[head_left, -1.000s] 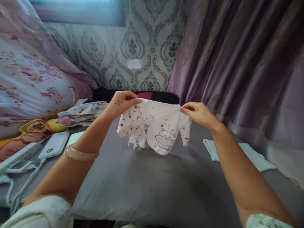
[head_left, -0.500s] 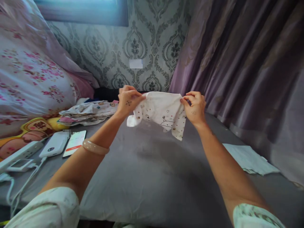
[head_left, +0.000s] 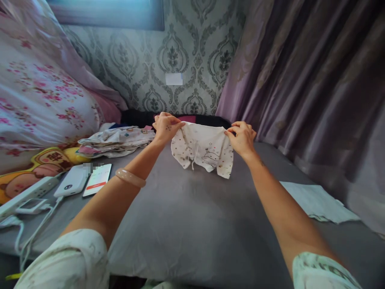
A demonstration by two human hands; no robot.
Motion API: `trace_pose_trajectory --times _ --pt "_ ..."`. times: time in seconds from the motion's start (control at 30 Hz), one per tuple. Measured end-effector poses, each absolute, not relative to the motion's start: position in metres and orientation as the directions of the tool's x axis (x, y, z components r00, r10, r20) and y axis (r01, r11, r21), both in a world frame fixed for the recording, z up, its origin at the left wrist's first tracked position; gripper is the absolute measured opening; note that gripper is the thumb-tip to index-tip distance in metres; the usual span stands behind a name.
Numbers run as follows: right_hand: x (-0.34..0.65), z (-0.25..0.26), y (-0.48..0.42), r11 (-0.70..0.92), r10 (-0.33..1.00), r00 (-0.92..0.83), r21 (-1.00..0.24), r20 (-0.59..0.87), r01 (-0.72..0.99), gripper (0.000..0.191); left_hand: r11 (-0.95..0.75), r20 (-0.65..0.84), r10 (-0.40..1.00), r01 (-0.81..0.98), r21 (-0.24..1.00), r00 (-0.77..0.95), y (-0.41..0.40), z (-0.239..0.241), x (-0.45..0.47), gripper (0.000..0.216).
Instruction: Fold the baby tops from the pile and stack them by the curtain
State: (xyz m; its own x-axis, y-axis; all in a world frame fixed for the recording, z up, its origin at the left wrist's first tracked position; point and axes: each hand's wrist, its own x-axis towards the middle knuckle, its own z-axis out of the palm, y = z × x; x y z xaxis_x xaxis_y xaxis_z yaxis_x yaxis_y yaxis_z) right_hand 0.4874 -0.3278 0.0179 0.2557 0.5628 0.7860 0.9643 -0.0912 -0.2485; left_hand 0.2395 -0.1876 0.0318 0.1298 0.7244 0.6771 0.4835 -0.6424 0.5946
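Note:
A small white baby top [head_left: 204, 146] with a printed animal and tiny dots is stretched between my two hands above the grey bed sheet [head_left: 180, 224]. My left hand [head_left: 167, 127] pinches its upper left corner between thumb and fingers. At the upper right corner, my right hand [head_left: 241, 137] holds the cloth in the same kind of pinch. Both sleeves hang down at the sides, and a thin tie dangles near the lower left of the middle.
To the left lie folded clothes [head_left: 117, 141], a yellow cushion [head_left: 36, 172], a phone [head_left: 98, 180], a white power bank [head_left: 72, 180] and a power strip [head_left: 28, 195] with cables. A folded white cloth [head_left: 319, 200] lies at right, near the purple curtain [head_left: 288, 92].
The baby top has come down slightly and its left sleeve, bunched up before, now hangs spread out. Both hands keep their pinch, a little lower than before.

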Motion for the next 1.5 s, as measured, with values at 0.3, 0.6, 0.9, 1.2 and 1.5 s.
trace_pose_trajectory --times 0.3,0.6,0.9,1.2,1.5 --pt "0.482 0.027 -0.339 -0.081 0.516 0.153 -0.13 0.843 0.988 0.027 -0.814 0.794 0.548 0.385 0.435 0.262 -0.196 0.04 0.236 0.015" --pt "0.483 0.029 -0.339 -0.094 0.521 0.2 -0.177 0.83 0.98 0.025 -0.742 0.767 0.622 0.43 0.514 0.157 -0.203 0.034 0.247 0.013" --pt "0.487 0.028 -0.333 -0.112 0.517 0.227 -0.198 0.825 0.974 0.022 -0.716 0.728 0.662 0.441 0.542 0.179 -0.198 0.032 0.254 0.017" --pt "0.496 0.023 -0.324 -0.121 0.513 0.252 -0.221 0.82 0.968 0.024 -0.709 0.7 0.687 0.397 0.583 0.197 -0.189 0.03 0.258 0.018" --pt "0.488 0.029 -0.329 -0.058 0.522 0.196 -0.194 0.83 0.979 0.025 -0.797 0.788 0.577 0.357 0.487 0.213 -0.195 0.038 0.259 0.014"
